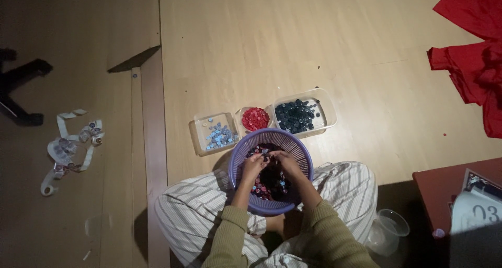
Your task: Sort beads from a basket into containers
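- Your left hand (253, 166): fingers curled, in the basket (238, 158), touching the buttons (272, 182); grip unclear.
- Your right hand (287, 162): likewise curled on buttons; grip unclear.

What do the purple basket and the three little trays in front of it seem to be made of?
The purple basket looks like matte moulded plastic: its wall is slotted. The three trays, left, middle and right, look like clear glossy plastic, since the floor shows through their rims.
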